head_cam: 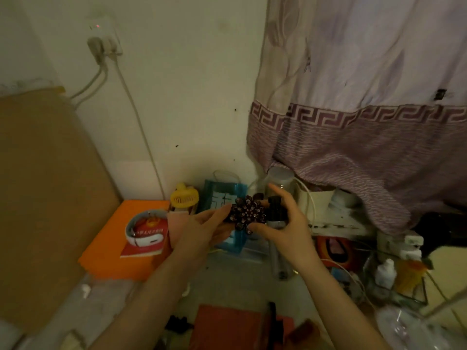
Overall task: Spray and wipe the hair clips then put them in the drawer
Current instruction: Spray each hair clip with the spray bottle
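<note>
The dark flower-shaped hair clip is pinched by the left hand, raised above the cluttered table. The small spray bottle is gripped by the right hand, just right of the clip and touching it, so the nozzle appears set for spraying leftward.

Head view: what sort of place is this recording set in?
Probably a bedroom or dorm corner at home: a patterned purple curtain hangs by a plain wall with a loaded socket, above a cluttered surface holding an orange folder and small bottles.
</note>
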`<control>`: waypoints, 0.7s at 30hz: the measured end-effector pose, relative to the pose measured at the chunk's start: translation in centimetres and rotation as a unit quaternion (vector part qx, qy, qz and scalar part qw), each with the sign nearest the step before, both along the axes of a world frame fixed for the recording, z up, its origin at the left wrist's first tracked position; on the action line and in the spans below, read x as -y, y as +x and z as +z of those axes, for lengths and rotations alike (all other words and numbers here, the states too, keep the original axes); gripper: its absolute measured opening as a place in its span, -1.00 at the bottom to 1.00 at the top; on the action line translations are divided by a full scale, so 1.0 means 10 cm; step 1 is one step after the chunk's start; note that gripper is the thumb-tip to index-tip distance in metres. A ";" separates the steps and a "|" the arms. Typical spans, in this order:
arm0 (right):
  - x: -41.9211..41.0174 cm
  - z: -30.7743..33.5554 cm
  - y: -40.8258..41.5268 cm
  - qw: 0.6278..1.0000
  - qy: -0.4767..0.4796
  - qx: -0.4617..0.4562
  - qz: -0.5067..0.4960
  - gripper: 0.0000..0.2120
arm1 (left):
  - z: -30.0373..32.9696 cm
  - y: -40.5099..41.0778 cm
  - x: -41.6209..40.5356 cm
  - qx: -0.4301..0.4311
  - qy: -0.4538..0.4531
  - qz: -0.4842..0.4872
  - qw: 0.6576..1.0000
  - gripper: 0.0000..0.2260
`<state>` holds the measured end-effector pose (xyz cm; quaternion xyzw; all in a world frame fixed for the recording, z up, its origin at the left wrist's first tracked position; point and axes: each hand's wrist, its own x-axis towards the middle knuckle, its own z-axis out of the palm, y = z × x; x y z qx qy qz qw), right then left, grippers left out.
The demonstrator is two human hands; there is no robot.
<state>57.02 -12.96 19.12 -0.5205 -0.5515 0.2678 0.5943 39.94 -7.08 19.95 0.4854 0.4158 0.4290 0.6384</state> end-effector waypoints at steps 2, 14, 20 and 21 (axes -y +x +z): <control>-0.01 -0.15 -0.02 1.000 -0.022 0.005 0.014 -0.23 | -0.13 -0.03 0.01 -0.015 -0.036 0.021 0.999 -0.57; -0.08 -1.03 -0.32 0.985 -0.149 0.036 0.078 -0.25 | -0.99 -0.33 0.15 -0.018 -0.185 0.080 0.979 -0.73; -0.24 -1.37 -0.50 0.976 -0.199 0.031 0.086 -0.27 | -1.32 -0.50 -0.01 -0.009 -0.239 0.062 0.969 -0.77; -0.28 -1.44 -0.53 0.974 -0.209 0.032 0.085 -0.27 | -1.38 -0.53 -0.06 -0.007 -0.249 0.061 0.967 -0.75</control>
